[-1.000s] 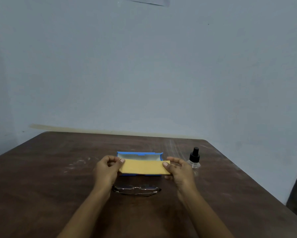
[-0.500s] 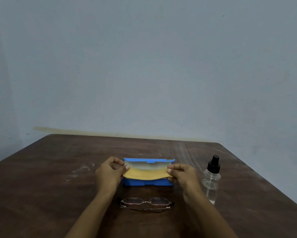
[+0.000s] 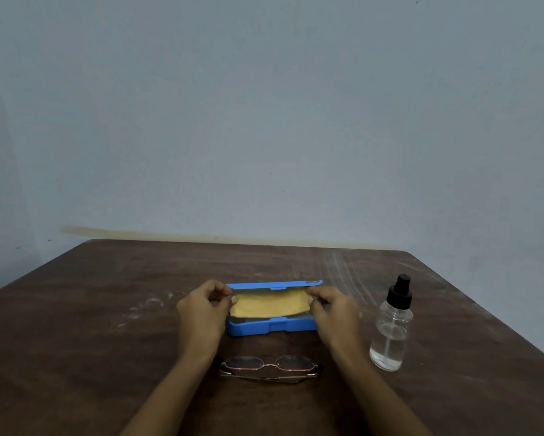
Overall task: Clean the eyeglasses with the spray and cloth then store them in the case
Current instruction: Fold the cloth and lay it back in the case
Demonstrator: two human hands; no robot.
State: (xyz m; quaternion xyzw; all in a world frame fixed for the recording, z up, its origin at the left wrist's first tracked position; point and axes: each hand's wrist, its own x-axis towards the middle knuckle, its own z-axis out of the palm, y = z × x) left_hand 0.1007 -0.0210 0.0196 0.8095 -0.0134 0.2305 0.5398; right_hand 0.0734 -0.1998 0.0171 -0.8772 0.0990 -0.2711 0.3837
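No readable text, label, brand or number on any surface in head view

Both forearms reach forward, side by side. The left hand (image 3: 201,313) and right hand (image 3: 335,314) sit level, backs up, fingers curled, each pinching one end of the cloth (image 3: 270,305).

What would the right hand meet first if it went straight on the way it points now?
The right hand pinches the yellow cloth. Going on, its fingers would probably meet the raised lid of the blue case first, though depth is unclear.
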